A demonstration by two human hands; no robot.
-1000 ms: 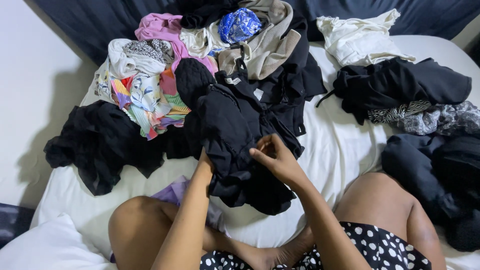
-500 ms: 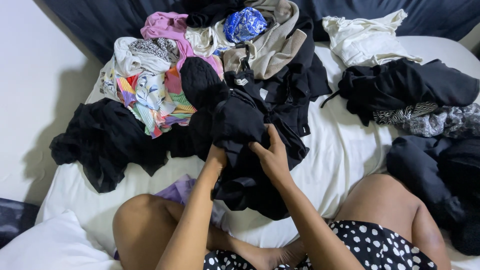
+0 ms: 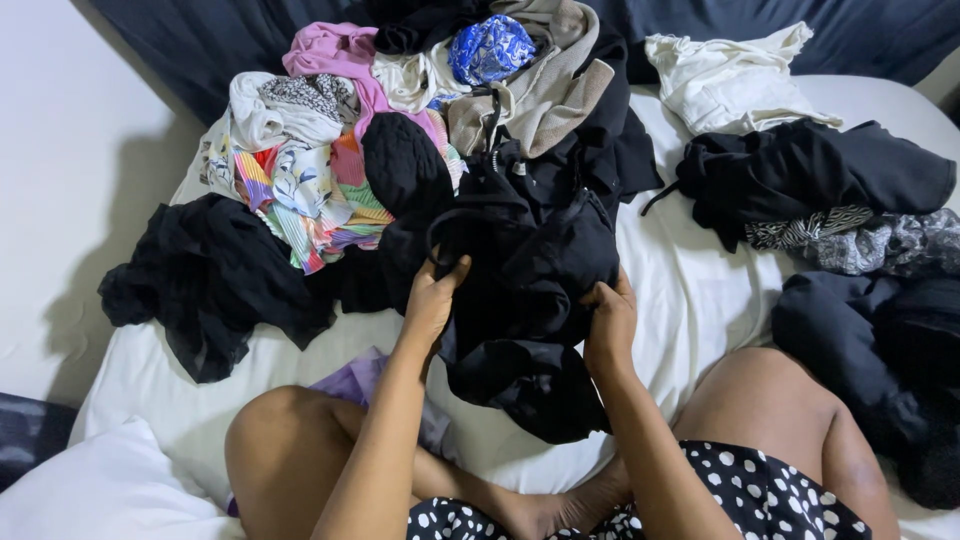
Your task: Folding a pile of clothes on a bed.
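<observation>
A crumpled black garment (image 3: 520, 290) hangs between my two hands above the white bed sheet (image 3: 690, 300). My left hand (image 3: 432, 298) grips its left edge, near a thin black strap. My right hand (image 3: 608, 322) grips its right side, fingers curled into the cloth. The lower part of the garment rests on the sheet between my bare knees. Behind it lies a big heap of clothes (image 3: 420, 110), with black, pink, beige, blue and striped floral pieces mixed together.
A black piece (image 3: 200, 280) lies at the left, a purple cloth (image 3: 350, 380) by my left knee. At the right are a cream garment (image 3: 730, 80), a black pile (image 3: 810, 170), patterned grey cloth (image 3: 880, 245) and dark clothes (image 3: 880, 360). A white pillow (image 3: 100, 490) sits at bottom left.
My hands have moved apart, the right one sliding out to the garment's right side. The black garment is now spread wider between them.
</observation>
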